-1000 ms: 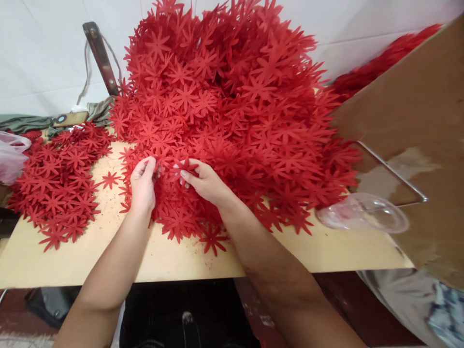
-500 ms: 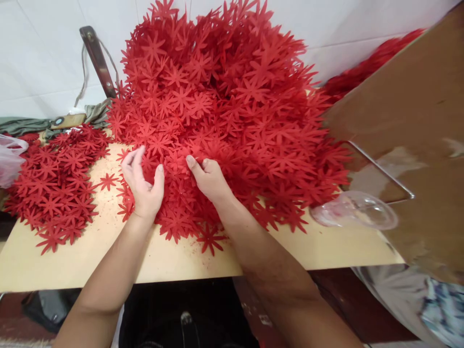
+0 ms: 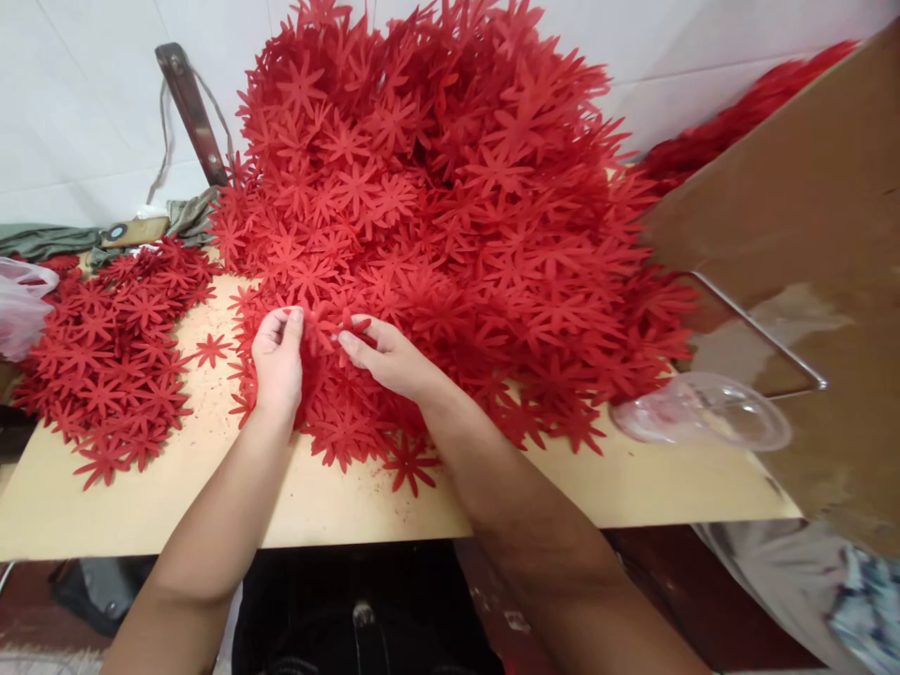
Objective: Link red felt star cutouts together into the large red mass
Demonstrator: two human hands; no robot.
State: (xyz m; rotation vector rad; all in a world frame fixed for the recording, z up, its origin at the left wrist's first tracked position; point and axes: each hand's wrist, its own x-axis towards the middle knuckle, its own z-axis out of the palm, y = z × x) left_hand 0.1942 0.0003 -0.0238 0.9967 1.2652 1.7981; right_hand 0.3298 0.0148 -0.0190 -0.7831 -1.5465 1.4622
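Observation:
A red flower-shaped cutout [image 3: 320, 325] is stretched between my two hands, in front of a large heap of red flower cutouts [image 3: 457, 206]. My left hand [image 3: 279, 352] pinches its left side between thumb and fingers. On its right side, my right hand [image 3: 383, 352] has thumb and fingers closed on the petals. The red of the heap behind blends with the held piece, so whether it is one layer or several cannot be made out. A single loose cutout [image 3: 211, 351] lies on the table just left of my left hand.
A smaller pile of red cutouts [image 3: 116, 347] lies at left beside a plastic bag [image 3: 21, 305]. A clear plastic cup [image 3: 703, 412] lies on its side at right, near a brown board [image 3: 787, 234] with a metal bar [image 3: 756, 328]. The pale table [image 3: 352, 506] ends close in front of me.
My left hand was spread and has closed on the flower cutout's edge. My right hand has shifted slightly left and turned, and both hands are closer together. The view has tilted a little.

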